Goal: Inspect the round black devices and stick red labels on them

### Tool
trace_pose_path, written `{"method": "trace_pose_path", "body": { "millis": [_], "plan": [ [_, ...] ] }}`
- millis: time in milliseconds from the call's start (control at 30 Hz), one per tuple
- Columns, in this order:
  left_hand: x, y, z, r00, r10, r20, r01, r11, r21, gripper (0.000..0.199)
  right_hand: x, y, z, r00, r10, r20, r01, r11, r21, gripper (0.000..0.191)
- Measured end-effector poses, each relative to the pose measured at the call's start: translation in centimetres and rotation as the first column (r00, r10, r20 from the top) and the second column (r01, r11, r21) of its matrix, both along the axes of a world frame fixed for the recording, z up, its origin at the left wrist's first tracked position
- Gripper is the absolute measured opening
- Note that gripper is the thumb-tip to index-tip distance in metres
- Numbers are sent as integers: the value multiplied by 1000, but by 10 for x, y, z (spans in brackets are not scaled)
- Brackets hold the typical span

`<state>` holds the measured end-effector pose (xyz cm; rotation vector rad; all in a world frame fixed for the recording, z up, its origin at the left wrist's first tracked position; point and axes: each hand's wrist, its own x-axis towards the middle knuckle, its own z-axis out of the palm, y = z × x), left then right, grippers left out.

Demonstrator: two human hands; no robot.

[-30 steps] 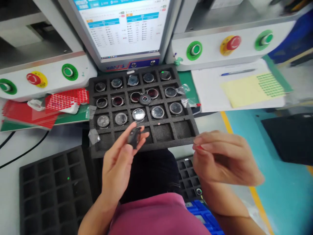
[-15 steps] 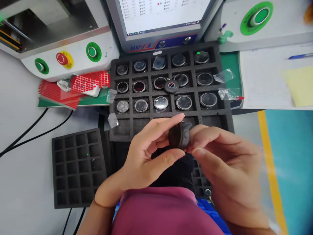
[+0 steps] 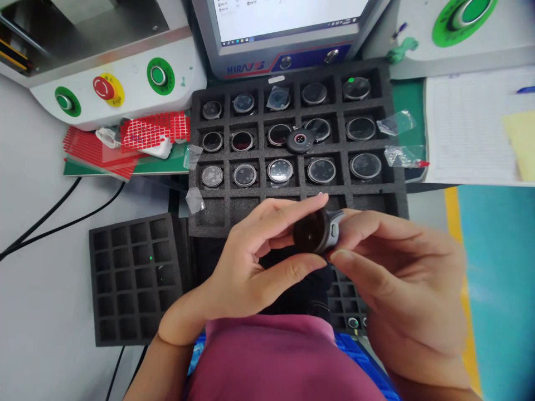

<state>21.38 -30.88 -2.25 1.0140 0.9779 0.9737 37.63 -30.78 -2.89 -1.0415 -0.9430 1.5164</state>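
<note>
A dark round watch case (image 3: pixel 312 231) is held between my two hands, its glass facing left and a side button showing on its rim. My left hand (image 3: pixel 254 267) grips it by the edge, with thumb below and fingers above. The thumb and forefinger of my right hand (image 3: pixel 393 273) pinch at its back, where the contact is partly hidden. Just beyond is a black foam tray (image 3: pixel 256 188) with watch cases in its compartments. One watch case (image 3: pixel 300 140) lies face down across a divider, its sensor back upward.
An empty-celled foam tray (image 3: pixel 134 278) stands lower left. Behind are a monitor (image 3: pixel 288 22) and a machine panel with a red stop button (image 3: pixel 103 87). Red mesh sheets (image 3: pixel 154 132) lie at left, paper sheets (image 3: pixel 463 122) at right. Clear film pieces (image 3: pixel 397 122) stick to the tray's edges.
The held watch case has turned slightly, so its side button and lighter rim show more. Both hands keep their grip, with the right hand a little further right. The view has shifted somewhat.
</note>
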Motion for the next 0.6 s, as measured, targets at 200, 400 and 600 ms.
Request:
{"method": "trace_pose_path", "body": {
  "millis": [200,400,600],
  "plan": [
    [0,0,0,1000,27,-1,-27,999,30,42,-1,-1,-1,1000,2,-6,-2,1000,2,19],
    [0,0,-1,994,65,-90,-56,993,106,42,0,3,-3,998,31,-49,-32,999,-15,17],
    [-1,-1,4,997,72,-38,-69,994,80,42,-7,19,-8,966,27,-258,-48,996,-75,44]
  ]
}}
